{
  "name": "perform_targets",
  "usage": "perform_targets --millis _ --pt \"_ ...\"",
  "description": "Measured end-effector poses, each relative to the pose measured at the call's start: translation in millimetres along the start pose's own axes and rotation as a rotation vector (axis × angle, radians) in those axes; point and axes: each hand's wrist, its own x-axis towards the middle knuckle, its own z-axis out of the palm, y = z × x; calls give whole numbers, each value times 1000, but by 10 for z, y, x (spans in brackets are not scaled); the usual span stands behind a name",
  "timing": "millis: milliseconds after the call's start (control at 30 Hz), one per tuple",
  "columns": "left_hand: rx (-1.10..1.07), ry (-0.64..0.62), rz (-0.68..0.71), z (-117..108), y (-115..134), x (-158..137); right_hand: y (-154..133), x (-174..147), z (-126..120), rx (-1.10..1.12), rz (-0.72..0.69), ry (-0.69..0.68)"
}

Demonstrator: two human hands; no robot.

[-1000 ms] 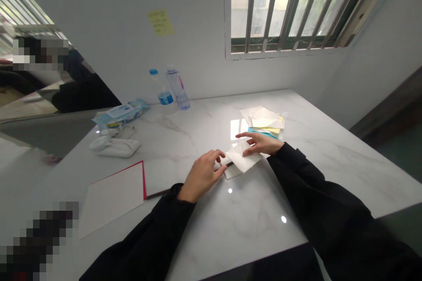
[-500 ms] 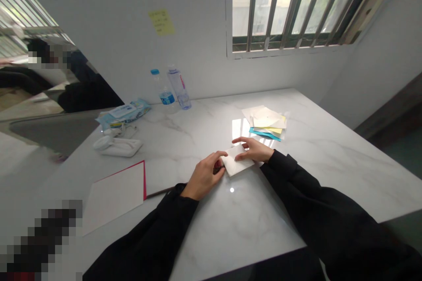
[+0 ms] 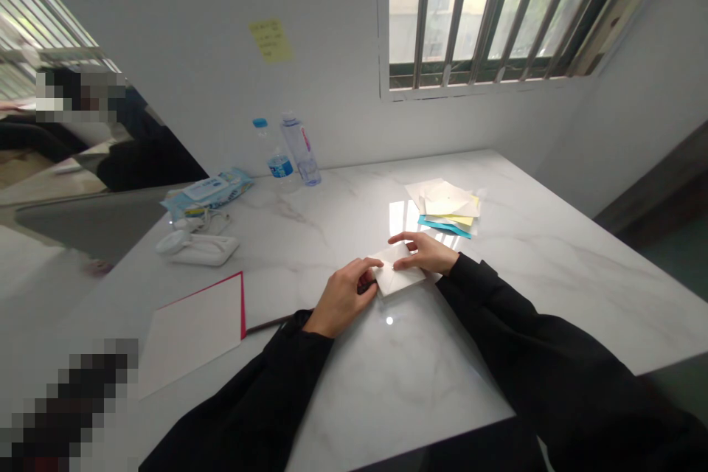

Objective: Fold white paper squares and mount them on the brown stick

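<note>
A small white envelope [image 3: 399,280] lies on the marble-patterned table, fold lines meeting near its middle beside a tiny dark dot. My left hand [image 3: 344,296] is closed at the envelope's left edge, index fingertip on top and thumb at the near side. Something dark shows beneath its curled fingers; I cannot make out what. On the right part of the envelope rests my right hand [image 3: 428,254], its thumb pressing near the middle and its fingers along the far edge. Behind it lies a pile of paper envelopes [image 3: 449,199] in white, yellow and blue.
Left of my arm are a white sheet with a red edge [image 3: 193,335] and a thin dark strip [image 3: 271,324]. Farther back are a white device [image 3: 202,246], a wipes pack [image 3: 213,190] and two plastic bottles [image 3: 281,165] [image 3: 304,155]. Another person [image 3: 133,133] sits at far left.
The envelope's fold lines and small dot now show under my fingers, where its top looked plain before. Both hands have barely shifted.
</note>
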Motion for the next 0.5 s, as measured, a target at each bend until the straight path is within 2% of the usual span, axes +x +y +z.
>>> perform_targets --millis 500 --pt "35 -39 19 14 -4 -3 -11 -13 -16 -10 45 -6"
